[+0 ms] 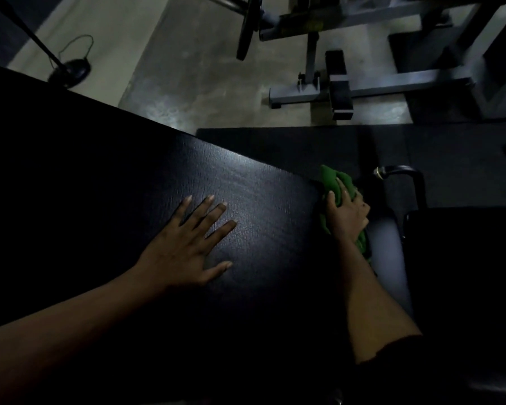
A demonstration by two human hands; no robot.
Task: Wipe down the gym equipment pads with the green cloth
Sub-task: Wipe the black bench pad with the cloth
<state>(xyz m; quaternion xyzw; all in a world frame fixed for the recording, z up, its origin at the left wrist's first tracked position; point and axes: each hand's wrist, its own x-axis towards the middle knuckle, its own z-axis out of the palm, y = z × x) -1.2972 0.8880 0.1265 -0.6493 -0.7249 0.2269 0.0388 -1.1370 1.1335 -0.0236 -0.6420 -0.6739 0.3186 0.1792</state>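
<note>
A large black textured pad (129,176) fills the left and middle of the view, sloping down to the right. My left hand (187,247) lies flat on it with fingers spread and straight. My right hand (346,214) grips the bunched green cloth (335,179) against the pad's right edge, near its far corner. Part of the cloth hangs below that hand, along the pad's side. A second dark pad (465,287) sits lower at the right, partly behind my right forearm.
A curved black handle (400,171) with a metal end rises just right of the cloth. A grey steel machine frame (362,92) and a weight plate (249,27) stand on the concrete floor beyond. A round black stand base (70,71) sits far left.
</note>
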